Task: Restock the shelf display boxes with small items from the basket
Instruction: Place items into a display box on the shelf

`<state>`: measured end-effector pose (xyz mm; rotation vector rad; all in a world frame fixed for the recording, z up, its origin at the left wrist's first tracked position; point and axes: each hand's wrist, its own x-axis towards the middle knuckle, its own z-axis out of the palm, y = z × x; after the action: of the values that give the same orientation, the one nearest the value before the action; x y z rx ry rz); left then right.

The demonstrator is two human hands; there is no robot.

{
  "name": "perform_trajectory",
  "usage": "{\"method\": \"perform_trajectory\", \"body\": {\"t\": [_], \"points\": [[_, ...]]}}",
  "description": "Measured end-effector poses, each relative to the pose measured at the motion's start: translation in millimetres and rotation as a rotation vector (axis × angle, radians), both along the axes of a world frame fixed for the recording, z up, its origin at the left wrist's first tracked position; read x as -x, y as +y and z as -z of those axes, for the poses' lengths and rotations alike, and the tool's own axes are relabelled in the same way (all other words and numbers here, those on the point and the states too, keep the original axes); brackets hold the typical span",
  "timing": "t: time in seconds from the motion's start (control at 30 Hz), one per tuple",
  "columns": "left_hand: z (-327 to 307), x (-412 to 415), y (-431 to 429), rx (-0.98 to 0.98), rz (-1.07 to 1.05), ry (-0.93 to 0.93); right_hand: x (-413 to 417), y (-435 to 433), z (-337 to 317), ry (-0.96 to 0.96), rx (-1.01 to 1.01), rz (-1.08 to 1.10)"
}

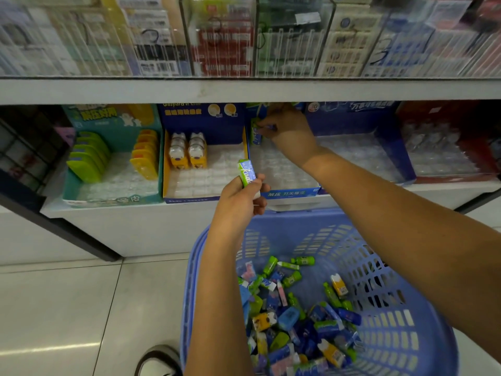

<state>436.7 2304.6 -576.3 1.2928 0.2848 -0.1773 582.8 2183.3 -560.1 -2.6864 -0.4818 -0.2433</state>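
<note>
Nearest, at the bottom edge: a dark shoe [158,360] with a pale toe, on grey floor tiles. Just beside it, a blue plastic basket [406,329] with slotted walls, its bottom heaped with small items [298,316] in green, blue, yellow and pink wrappers.

Above the basket, well clear of the heap: the left hand [240,198], fingers and thumb curled round the lower end of a green-and-white pack [246,172], the upper end poking out past the fingertips and tilted toward the shelf.

Just beyond those fingers, on the lower shelf [108,210]: a blue display box [290,193] lined with a clear pocketed tray. Deep inside that box, the right hand [287,131], fingertips pinching the top of a second green pack [257,135], upright at the box's back left corner, against the wall.

Left of the right hand's fingers: a yellow-and-blue box [166,169] with two rows of bear-shaped items [188,151] at its back. Further left, a teal box [69,191] with green pieces [86,158] on one side and yellow pieces [145,156] on the other.

Right of those same fingers: another blue box [404,158] and a red box [433,115], both with clear trays, contents too blurred to tell.

Farthest, above everything: an upper shelf [244,90] with clear dividers, packed with blurred cards of goods.
</note>
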Motion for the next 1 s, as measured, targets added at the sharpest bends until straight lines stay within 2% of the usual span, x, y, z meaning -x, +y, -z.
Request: {"method": "perform_trajectory", "body": {"t": [0.03, 0.1, 0.17, 0.2, 0.27, 0.37, 0.47, 0.53, 0.6, 0.67, 0.77, 0.9, 1.0], "points": [[0.6, 0.3, -0.4, -0.021, 0.009, -0.024, 4.6, -0.9, -1.6, -0.018, -0.021, 0.005], [1.5, -0.2, -1.8, -0.071, 0.022, -0.068, 19.6, -3.7, -9.4, 0.019, -0.257, 0.016], [2.4, -1.7, -3.6, -0.111, 0.028, -0.098, 42.8, -11.4, -21.0, 0.299, -0.602, -0.088], [2.9, -2.4, -4.6, -0.133, 0.03, -0.11, 54.4, -16.9, -24.6, 0.429, -0.677, -0.181], [3.6, -2.9, -6.1, -0.189, 0.051, -0.135, 71.9, -26.0, -29.8, 0.506, -0.621, -0.304], [4.7, 0.2, -10.5, -0.217, 0.102, -0.169, 76.0, -34.1, -32.4, 0.533, -0.617, -0.294], [2.9, 2.8, -17.8, -0.255, 0.061, -0.202, 71.9, -37.6, -32.9, 0.594, -0.669, -0.289], [2.8, 2.6, -21.4, -0.361, 0.006, -0.253, 61.7, -38.5, -31.1, 0.502, -0.788, -0.204], [3.0, 3.4, -22.7, -0.505, 0.023, -0.302, 45.2, -38.5, -27.8, 0.343, -0.853, -0.029], [4.4, 6.1, -25.0, -0.62, 0.092, -0.335, 29.0, -34.6, -24.2, 0.201, -0.783, 0.108], [5.2, 8.7, -33.0, -0.814, 0.176, -0.402, 13.3, -27.8, -15.4, 0.067, -0.514, 0.101], [4.2, 8.7, -43.5, -1.012, 0.22, -0.423, 2.8, -21.2, -9.5, 0.03, -0.383, 0.039], [3.6, 7.7, -47.7, -1.054, 0.233, -0.409, -3.5, -21.0, -8.2, 0.012, -0.342, 0.044]]}}
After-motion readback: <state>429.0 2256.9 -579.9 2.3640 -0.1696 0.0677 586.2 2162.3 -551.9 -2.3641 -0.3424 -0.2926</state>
